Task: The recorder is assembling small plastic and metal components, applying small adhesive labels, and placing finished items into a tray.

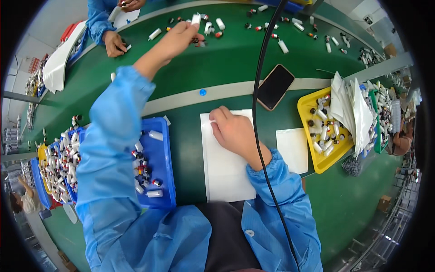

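Observation:
My left hand (pixel 181 35) stretches to the far side of the green table, its fingers closed around a small white bottle (pixel 195 19). Dark-capped pieces lie just under those fingers, and more white bottles (pixel 220 23) are scattered to the right of them. Closer in, my right hand (pixel 232 131) rests on a white paper sheet (pixel 226 179). Its fingers are loosely bent, thumb apart, with nothing seen in them. Beneath my left forearm stands a blue tray (pixel 171 181) with white bottles and red and black caps, partly hidden by the sleeve.
A yellow tray (pixel 321 168) of bottles stands right, with white sheets (pixel 344 102) at its edge. A phone (pixel 275 86) lies on the pale strip beside a hanging black cable (pixel 258 68). Across the table, a co-worker's hand (pixel 114 43) handles a small dark piece.

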Available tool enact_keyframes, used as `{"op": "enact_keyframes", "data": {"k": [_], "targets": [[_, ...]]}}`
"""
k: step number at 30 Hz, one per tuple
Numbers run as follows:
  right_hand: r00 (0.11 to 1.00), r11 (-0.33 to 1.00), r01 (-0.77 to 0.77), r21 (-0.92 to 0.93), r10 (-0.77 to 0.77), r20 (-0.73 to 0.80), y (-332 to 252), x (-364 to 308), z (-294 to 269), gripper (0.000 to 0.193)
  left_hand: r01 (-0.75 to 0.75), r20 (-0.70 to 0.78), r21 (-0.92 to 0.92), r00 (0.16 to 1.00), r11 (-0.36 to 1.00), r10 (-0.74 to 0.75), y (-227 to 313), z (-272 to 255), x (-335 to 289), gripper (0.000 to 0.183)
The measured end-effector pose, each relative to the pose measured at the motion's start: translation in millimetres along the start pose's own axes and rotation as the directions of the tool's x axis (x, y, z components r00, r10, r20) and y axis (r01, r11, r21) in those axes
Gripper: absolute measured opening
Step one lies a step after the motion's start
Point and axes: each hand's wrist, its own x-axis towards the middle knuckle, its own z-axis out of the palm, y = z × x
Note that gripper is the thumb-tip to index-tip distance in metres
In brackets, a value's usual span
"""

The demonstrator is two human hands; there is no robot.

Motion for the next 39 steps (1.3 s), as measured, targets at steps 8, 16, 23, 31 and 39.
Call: {"op": "enact_keyframes", "data": {"k": [8, 16, 23, 31, 39], "targets": [[0.988, 0.881, -0.148, 0.449, 0.149, 0.032, -13, 2, -19, 0.025, 0.284, 0.015, -0.761, 0.906, 0.583, -0.422, 72, 24, -196, 0.046], [0.931, 0.738, 0.210, 0.641, 0.050, -0.363, -69, 29, 10, 0.067, 0.109, 0.063, -0.973, 0.973, 0.203, -0.221, 28, 51, -214, 0.043], [0.927, 0.656, 0.153, 0.739, 0.164, -0.338, -50, 21, 26, 0.072, 0.132, 0.082, -0.902, 0.987, 0.410, -0.138, 28, 62, -217, 0.046], [0.945, 0.141, -0.073, 0.987, 0.328, 0.023, -45, 17, 12, 0.070, 0.052, -0.009, -0.572, 0.998, 0.819, -0.070, 21, 53, -214, 0.040], [0.911, 0.621, 0.147, 0.770, 0.219, -0.350, -41, 21, 18, 0.047, 0.076, -0.037, -0.604, 0.992, 0.793, -0.123, 18, 49, -212, 0.035]]}}
